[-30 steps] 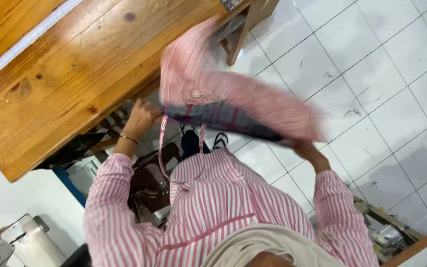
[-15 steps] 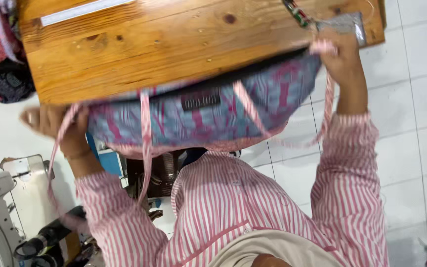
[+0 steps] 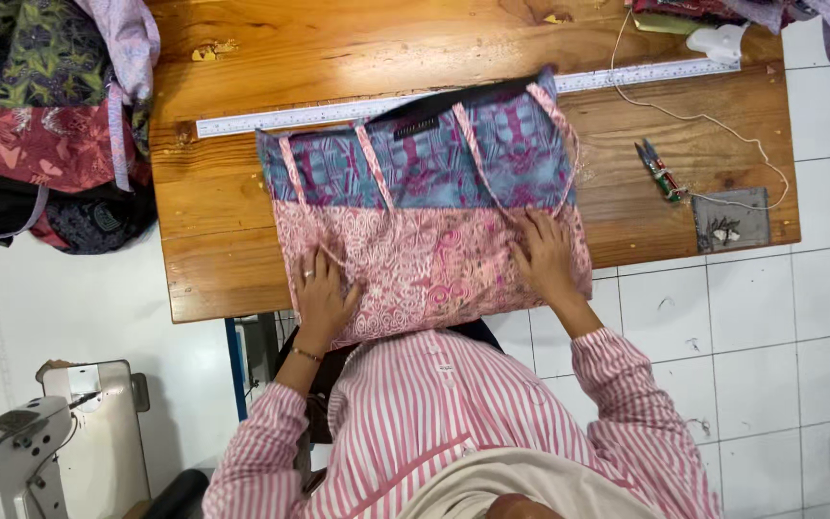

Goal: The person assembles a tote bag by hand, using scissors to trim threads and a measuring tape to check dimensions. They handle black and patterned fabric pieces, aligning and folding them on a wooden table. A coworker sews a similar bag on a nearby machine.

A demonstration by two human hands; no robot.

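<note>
Two-toned fabric bag (image 3: 425,211), blue above pink, lies flat under both hands.

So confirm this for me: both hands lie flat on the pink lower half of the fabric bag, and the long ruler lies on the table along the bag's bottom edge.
Not quite. The head view shows the ruler along the bag's top edge, by its blue upper band, not the bottom. The rest holds: left hand and right hand lie flat on the pink lower half, on the wooden table.

Pink-and-blue patterned tote bag (image 3: 425,231) flat on table (image 3: 232,279)
</note>
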